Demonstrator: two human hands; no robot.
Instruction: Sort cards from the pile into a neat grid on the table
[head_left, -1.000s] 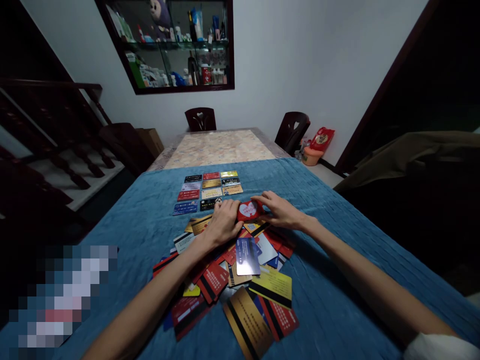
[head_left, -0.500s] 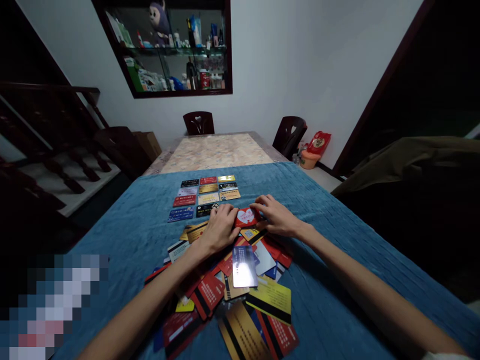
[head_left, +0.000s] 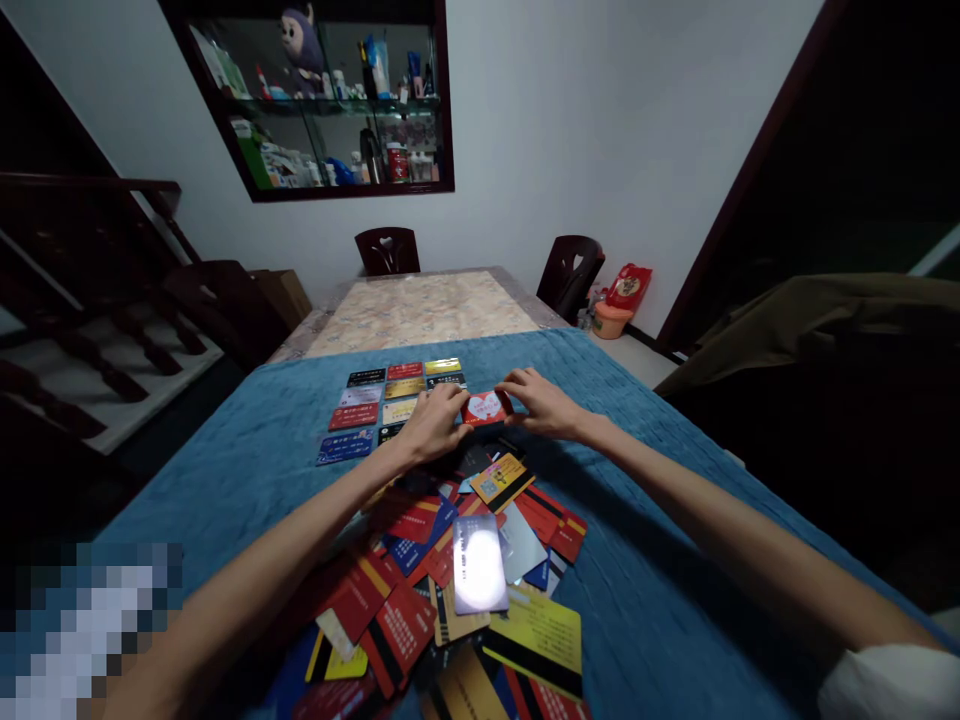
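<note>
A red card with a pale heart (head_left: 485,407) is held up between both hands, beyond the heap of cards. My left hand (head_left: 433,422) grips its left edge, fingers bent. On its right edge, the fingers and thumb of my right hand (head_left: 541,402) are closed. Farther left, several cards lie face up in neat rows, among them a blue card (head_left: 345,447) and a red card (head_left: 353,416); my left hand hides part of the rows. Below my hands spreads a loose pile of cards, with a shiny silver-purple card (head_left: 480,565) and a yellow card (head_left: 536,635) on top.
A blue cloth (head_left: 675,520) covers the near part of the table, and a patterned cover (head_left: 427,305) shows beyond it. Dark chairs (head_left: 570,272) stand at the far end. An orange bucket (head_left: 612,320) is on the floor at right.
Both hands have lifted the red heart card off the pile and moved it away from me, toward the right side of the rows. The camera view has shifted slightly.
</note>
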